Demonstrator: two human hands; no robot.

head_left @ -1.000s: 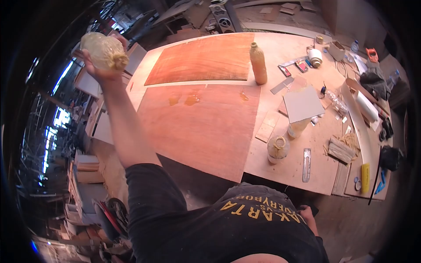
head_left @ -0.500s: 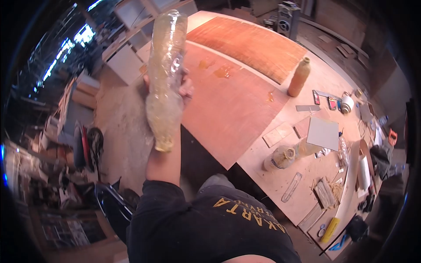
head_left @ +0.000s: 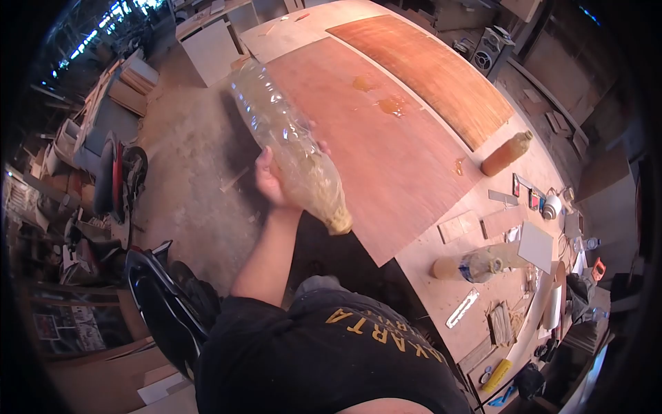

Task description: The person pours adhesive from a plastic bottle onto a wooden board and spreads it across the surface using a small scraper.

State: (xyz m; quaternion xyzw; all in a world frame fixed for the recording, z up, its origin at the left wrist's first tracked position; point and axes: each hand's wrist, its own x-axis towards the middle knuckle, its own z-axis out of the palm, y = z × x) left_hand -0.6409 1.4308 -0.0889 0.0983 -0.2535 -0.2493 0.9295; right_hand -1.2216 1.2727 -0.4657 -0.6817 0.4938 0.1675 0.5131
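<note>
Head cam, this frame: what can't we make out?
All head view:
- Right hand: not visible; the dark shirt may hide it.
- Left hand: fingers mostly behind the held bottle.
- Bottle by the pale panel: partly covered by that panel.
- Shirt lettering: partly lost around the fabric's curve.

A motorbike (head_left: 157, 293) stands left, a speaker (head_left: 489, 52) right.
</note>
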